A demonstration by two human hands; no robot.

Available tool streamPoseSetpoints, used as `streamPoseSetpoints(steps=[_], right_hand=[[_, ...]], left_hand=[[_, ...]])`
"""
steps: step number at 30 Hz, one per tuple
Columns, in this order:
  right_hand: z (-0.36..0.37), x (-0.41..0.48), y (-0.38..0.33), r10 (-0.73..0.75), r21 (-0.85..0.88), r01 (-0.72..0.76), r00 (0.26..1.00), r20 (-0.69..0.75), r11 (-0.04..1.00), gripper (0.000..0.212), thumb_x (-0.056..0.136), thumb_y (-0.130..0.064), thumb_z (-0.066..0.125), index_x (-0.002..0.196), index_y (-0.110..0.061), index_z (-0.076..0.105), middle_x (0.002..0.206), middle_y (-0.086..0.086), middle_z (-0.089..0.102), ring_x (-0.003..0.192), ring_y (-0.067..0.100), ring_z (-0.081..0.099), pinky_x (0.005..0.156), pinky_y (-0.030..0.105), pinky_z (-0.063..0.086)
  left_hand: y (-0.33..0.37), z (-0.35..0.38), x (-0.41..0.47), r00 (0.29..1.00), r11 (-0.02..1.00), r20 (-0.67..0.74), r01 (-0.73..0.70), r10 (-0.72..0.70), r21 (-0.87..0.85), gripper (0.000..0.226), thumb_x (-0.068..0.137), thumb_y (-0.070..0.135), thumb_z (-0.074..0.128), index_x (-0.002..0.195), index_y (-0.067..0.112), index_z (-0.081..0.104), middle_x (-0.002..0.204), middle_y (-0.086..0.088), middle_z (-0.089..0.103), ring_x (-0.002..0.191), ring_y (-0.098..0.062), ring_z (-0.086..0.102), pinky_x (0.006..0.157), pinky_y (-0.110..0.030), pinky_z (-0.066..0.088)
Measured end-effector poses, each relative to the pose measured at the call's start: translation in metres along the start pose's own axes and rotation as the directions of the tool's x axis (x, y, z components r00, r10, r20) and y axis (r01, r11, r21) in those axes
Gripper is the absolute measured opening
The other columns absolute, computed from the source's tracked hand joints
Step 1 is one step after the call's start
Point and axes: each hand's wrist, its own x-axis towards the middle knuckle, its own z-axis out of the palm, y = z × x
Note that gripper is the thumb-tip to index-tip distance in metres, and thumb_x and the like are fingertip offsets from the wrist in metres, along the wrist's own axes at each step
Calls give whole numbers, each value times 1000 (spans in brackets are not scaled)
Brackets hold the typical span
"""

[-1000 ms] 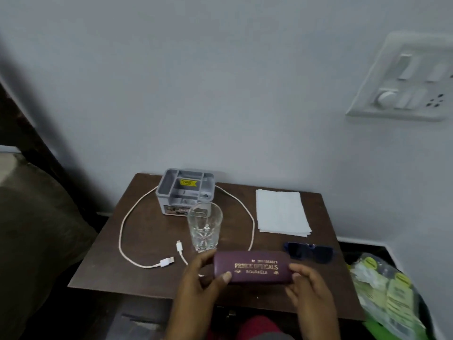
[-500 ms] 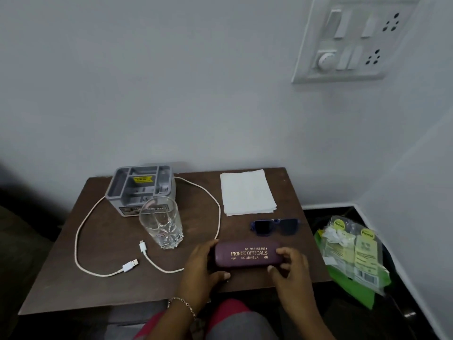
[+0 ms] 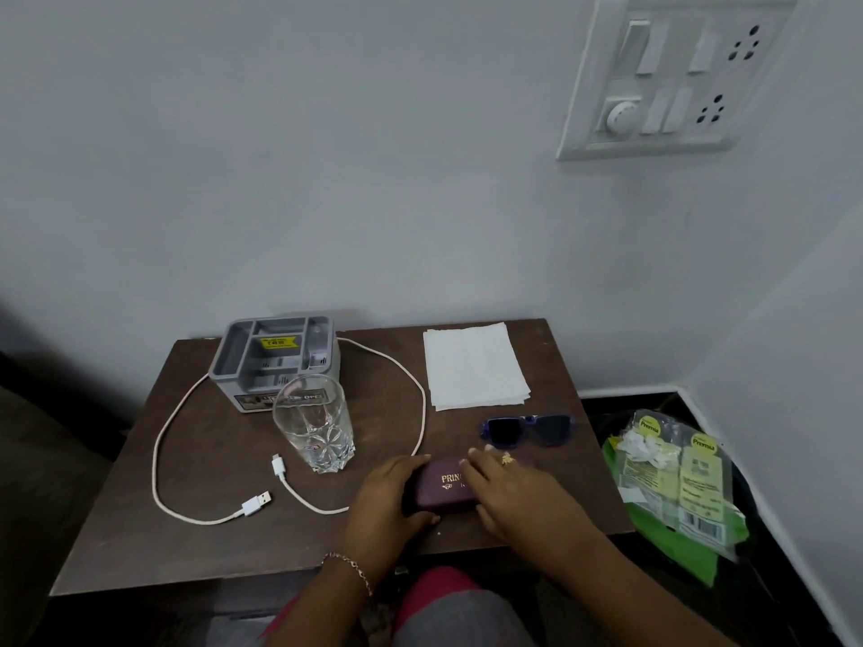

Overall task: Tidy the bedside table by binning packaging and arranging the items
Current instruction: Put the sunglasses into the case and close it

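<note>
Maroon spectacle case (image 3: 443,488) lies near the tabletop's (image 3: 210,459) front edge, just in front of the blue sunglasses (image 3: 527,429). The left hand (image 3: 383,502) curls round its left end. The right hand (image 3: 513,492) lies over its right half, fingers fairly straight. A glass (image 3: 315,424), white cable (image 3: 422,403), grey organiser (image 3: 275,357) and folded tissues (image 3: 474,366) sit further back.

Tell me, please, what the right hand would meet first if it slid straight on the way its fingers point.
Probably the white cable: the right hand, resting on the glasses case, points away and leftward, and the cable's loop crosses that line before the glass. Depth is uncertain.
</note>
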Motion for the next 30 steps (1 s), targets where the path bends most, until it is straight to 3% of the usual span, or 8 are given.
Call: streamPoseSetpoints(steps=[4, 7, 10, 13, 16, 19, 26, 30], right_hand=[[7, 5, -11, -80, -256, 89, 996, 46, 963, 65, 85, -10, 64, 139, 7, 32, 143, 34, 37, 131, 45, 41, 106, 46, 39], [2, 4, -15, -37, -307, 33, 999, -6, 951, 72, 52, -21, 91, 116, 2, 64, 114, 25, 67, 103, 35, 67, 83, 37, 58], [10, -1, -15, -108, -144, 95, 990, -91, 985, 71, 56, -28, 88, 119, -7, 64, 119, 15, 67, 106, 26, 67, 83, 31, 58], [9, -14, -3, 59, 180, -31, 987, -149, 983, 60, 76, -34, 70, 132, -25, 53, 138, -7, 53, 123, 11, 53, 99, 24, 43], [18, -33, 23, 211, 549, -124, 973, -97, 826, 58, 86, -27, 64, 138, -35, 39, 140, -29, 31, 133, -5, 33, 110, 11, 21], [21, -39, 33, 271, 834, -135, 963, -18, 535, 55, 84, -14, 68, 127, -40, 48, 132, -31, 41, 124, -19, 37, 98, 4, 35], [30, -16, 34, 551, 933, -183, 834, -19, 310, 38, 80, -47, 54, 114, -32, 65, 106, -19, 67, 98, -6, 63, 82, 13, 52], [36, 9, 25, 727, 935, -231, 686, -40, 270, 22, 91, -34, 54, 99, -22, 72, 78, -12, 71, 69, 3, 69, 64, 20, 57]], left_hand=[[-6, -1, 2, 1000, 998, -15, 21, -22, -54, 69, 57, 7, 83, 122, 11, 59, 121, 0, 60, 109, -9, 53, 91, -5, 31], [-9, -1, 2, 996, 988, -36, 76, -82, -132, 72, 49, 1, 85, 117, 13, 63, 113, 7, 60, 105, -8, 55, 89, -3, 34], [-16, -2, 2, 995, 981, -20, 98, -103, -168, 73, 46, -4, 84, 114, 15, 64, 109, 10, 61, 103, -8, 57, 85, 2, 34], [-23, -4, 0, 994, 971, -7, 102, -106, -216, 73, 45, -8, 82, 111, 17, 63, 106, 13, 59, 104, -9, 56, 88, -3, 38], [-27, -5, -1, 989, 939, -4, 140, -149, -313, 76, 46, -15, 80, 112, 17, 58, 112, 4, 60, 106, -13, 57, 93, -21, 46], [-28, -4, -1, 979, 882, 34, 196, -201, -428, 81, 47, -24, 75, 113, 16, 52, 112, -1, 60, 100, -14, 59, 80, -14, 51], [-25, -2, -4, 979, 881, -10, 180, -205, -438, 101, 50, -19, 78, 130, 31, 41, 121, 2, 56, 104, -4, 58, 78, -9, 49], [-23, -2, -3, 987, 930, -23, 140, -157, -340, 117, 52, -15, 79, 141, 38, 23, 132, 14, 48, 116, -3, 52, 94, -18, 47]])
